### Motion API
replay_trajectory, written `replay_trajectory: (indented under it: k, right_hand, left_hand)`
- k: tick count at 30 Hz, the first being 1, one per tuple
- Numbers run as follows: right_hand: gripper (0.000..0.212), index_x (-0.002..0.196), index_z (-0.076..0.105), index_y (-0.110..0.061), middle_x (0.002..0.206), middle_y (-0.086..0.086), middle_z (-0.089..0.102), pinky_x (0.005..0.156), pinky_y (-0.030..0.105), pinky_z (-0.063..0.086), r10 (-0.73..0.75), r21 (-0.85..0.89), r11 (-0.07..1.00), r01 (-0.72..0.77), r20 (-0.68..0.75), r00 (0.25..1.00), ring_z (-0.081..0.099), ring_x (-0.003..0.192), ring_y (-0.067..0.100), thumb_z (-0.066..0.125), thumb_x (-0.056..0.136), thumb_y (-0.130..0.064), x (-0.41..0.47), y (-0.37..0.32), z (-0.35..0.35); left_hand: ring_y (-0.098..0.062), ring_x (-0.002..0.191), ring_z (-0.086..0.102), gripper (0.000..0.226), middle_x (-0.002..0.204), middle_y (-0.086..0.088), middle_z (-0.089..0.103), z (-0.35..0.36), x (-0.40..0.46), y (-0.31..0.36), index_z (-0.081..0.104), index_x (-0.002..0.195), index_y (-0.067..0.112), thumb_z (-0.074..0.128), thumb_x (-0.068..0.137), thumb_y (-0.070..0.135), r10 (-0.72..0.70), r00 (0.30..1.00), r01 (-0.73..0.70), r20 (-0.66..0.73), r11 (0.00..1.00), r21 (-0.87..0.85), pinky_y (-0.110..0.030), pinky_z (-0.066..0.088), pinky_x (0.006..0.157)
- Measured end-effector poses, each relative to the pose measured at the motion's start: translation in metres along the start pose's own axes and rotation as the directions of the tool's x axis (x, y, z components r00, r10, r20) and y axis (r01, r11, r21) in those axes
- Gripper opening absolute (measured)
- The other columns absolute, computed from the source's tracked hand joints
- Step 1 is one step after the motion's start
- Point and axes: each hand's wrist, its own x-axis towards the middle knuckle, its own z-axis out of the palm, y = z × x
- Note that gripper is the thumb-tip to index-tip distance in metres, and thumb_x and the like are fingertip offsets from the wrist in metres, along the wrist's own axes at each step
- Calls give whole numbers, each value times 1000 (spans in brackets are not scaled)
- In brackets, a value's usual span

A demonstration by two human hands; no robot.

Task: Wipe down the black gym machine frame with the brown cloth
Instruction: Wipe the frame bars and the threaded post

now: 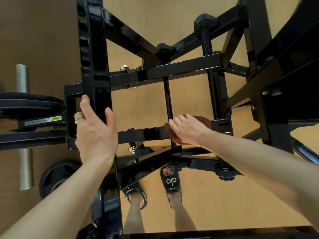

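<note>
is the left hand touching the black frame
Touching. The head view shows the left hand wrapped round the frame's upright bar, fingers on one side and thumb on the other, with no gap.

Tan wood-look floor [215, 195], evenly lit; darker brown flooring [39, 31] at left; weight plate [57, 178] lying there.
</note>
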Motion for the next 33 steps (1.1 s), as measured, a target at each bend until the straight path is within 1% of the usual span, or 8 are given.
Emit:
replay_trajectory:
  k: [8, 14, 19, 24, 26, 28, 31, 33]
  right_hand:
    - [43, 135, 49, -5, 114, 11, 61, 74, 38, 38, 5, 88, 996, 0, -54, 999, 57, 95, 28, 57, 100, -30, 57, -48, -10]
    - [72, 152, 31, -24, 134, 8, 55, 98, 45, 43, 136, 274, 956, -102, -109, 985, 52, 121, 30, 61, 95, -54, 27, -39, 0]
    - [80, 161, 8, -34, 144, 11, 48, 109, 47, 40, 192, 138, 971, -193, 25, 981, 47, 130, 33, 49, 98, -64, -45, 19, 8]
    - [40, 137, 50, -22, 118, 6, 62, 83, 34, 53, 187, 175, 970, -167, -104, 977, 61, 99, 22, 54, 103, -42, -52, 46, -8]
    - [34, 129, 56, -18, 108, 7, 63, 74, 34, 52, 340, 238, 929, -284, -240, 909, 62, 90, 23, 65, 99, -29, -42, 65, -17]
    - [42, 134, 53, -15, 113, 13, 59, 78, 40, 51, 576, 383, 804, -456, -304, 759, 60, 95, 29, 68, 95, -22, -32, 91, -29]
    - [62, 151, 33, -17, 139, 20, 44, 96, 45, 49, 818, 512, 539, -669, -129, 560, 50, 119, 35, 61, 100, -36, -14, 120, -34]
    - [77, 160, 12, -20, 153, 23, 31, 107, 52, 46, 831, 563, 407, -720, 99, 548, 41, 135, 40, 55, 102, -46, -1, 125, -29]
  left_hand:
    - [-36, 99, 58, 57, 130, -24, 50, 2, 1, -1, 21, 154, 25, 43, 106, 46, 5, 1000, -5, -6, 999, 41, -43, 45, 72]
    - [-40, 99, 59, 57, 131, -25, 49, 1, 0, 2, 20, 154, 27, 41, 105, 48, -13, 1000, 13, -11, 997, 71, -51, 49, 76]
    - [-43, 97, 60, 56, 132, -27, 48, -4, -2, 8, 20, 153, 28, 42, 105, 48, -31, 1000, 30, 7, 997, 72, -58, 54, 79]
    - [-45, 98, 60, 55, 132, -29, 48, -7, -3, 12, 20, 153, 30, 42, 105, 47, -36, 999, 35, 17, 996, 81, -59, 54, 78]
    - [-45, 98, 60, 55, 132, -29, 48, -7, -3, 11, 20, 153, 30, 41, 105, 48, -38, 999, 36, 20, 996, 80, -60, 54, 79]
    - [-44, 98, 59, 56, 133, -29, 47, -6, -2, 10, 19, 154, 29, 41, 105, 47, -42, 999, 40, 23, 996, 80, -57, 51, 79]
    - [-45, 99, 59, 56, 134, -29, 47, -5, -1, 10, 19, 154, 27, 42, 106, 46, -51, 998, 48, 25, 995, 91, -53, 47, 75]
    - [-45, 101, 58, 56, 134, -29, 47, -5, -2, 11, 20, 154, 26, 42, 106, 45, -52, 998, 49, 24, 994, 96, -54, 47, 75]
